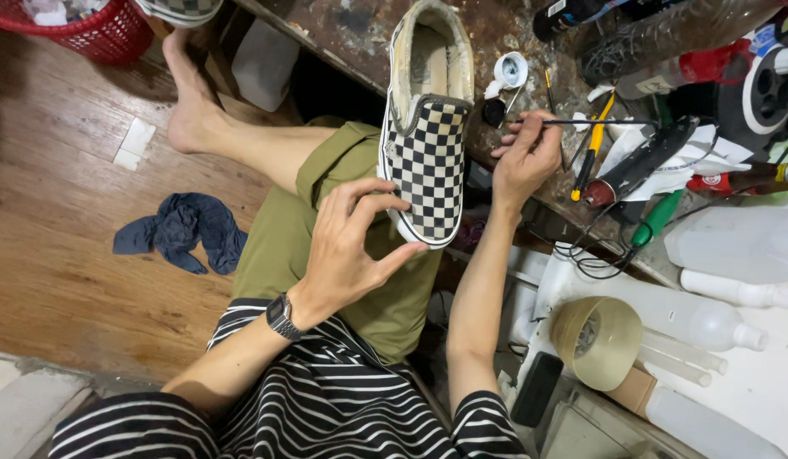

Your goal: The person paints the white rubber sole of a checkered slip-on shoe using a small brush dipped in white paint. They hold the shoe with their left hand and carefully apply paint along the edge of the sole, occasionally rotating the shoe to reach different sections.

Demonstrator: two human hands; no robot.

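Cluttered workbench (513,25) (white bottles right); left hand (347,246) pinches checkered shoe (428,127); right hand (525,157) pinches thin brush (581,122)

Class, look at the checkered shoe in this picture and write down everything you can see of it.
The shoe is a slip-on with a black-and-white checkered cloth upper, a white rubber-looking sole edge and a worn, yellowed lining. It has no laces. It is held with its toe towards the person and its opening towards the stained workbench. The left hand grips it at the toe, thumb on the sole edge. The right hand, holding a thin brush, is beside it.
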